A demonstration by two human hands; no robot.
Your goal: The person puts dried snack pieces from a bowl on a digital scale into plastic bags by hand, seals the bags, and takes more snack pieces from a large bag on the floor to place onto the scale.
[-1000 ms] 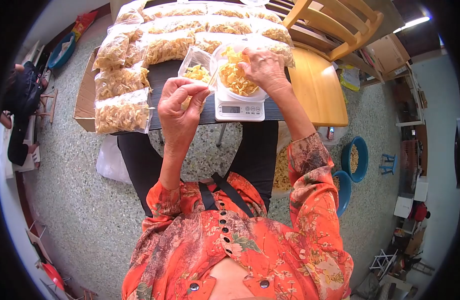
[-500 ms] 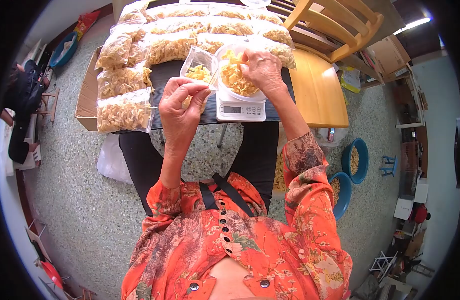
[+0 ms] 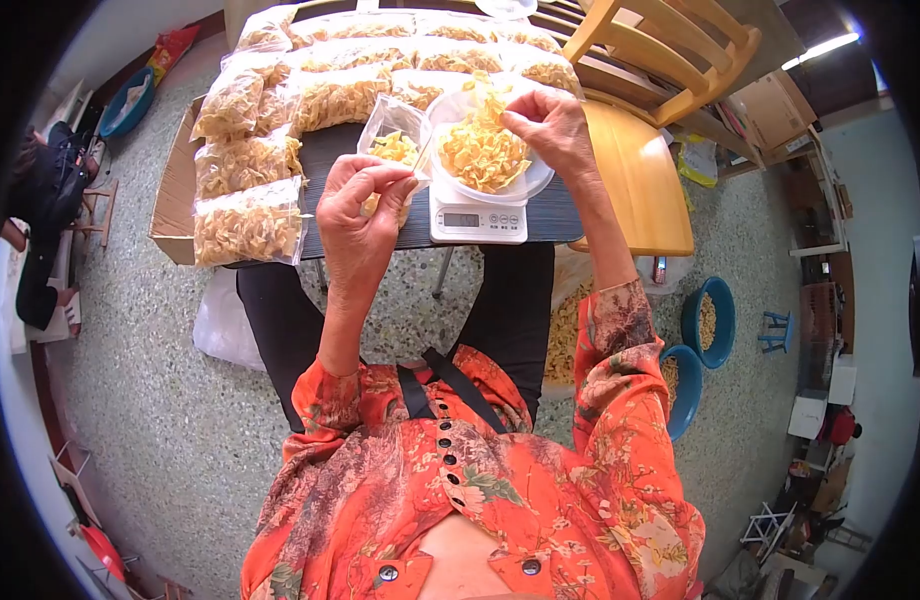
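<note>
My left hand [image 3: 362, 208] pinches the rim of a small clear plastic bag [image 3: 393, 118], partly filled with pale yellow dried flakes. Just right of it, a white bowl [image 3: 543, 181] heaped with loose flakes [image 3: 482, 152] sits on a white kitchen scale [image 3: 480, 225], its digits too small to read. Above the bowl's far right side, my right hand [image 3: 558, 133] has thumb and fingers closed on a clump of dried flakes [image 3: 491, 97]. The lower part of the bag is hidden behind my left hand.
Filled bags [image 3: 248, 222] line the dark table's [image 3: 320, 150] left and far sides. A wooden chair [image 3: 635, 170] stands against its right side. Blue basins [image 3: 715, 320] of dried pieces stand on the floor at right. Another person [image 3: 50, 190] is at far left.
My right hand has come up and to the right out of the bowl, lifting a clump of dried flakes. My left hand stays almost still on the bag's rim.
</note>
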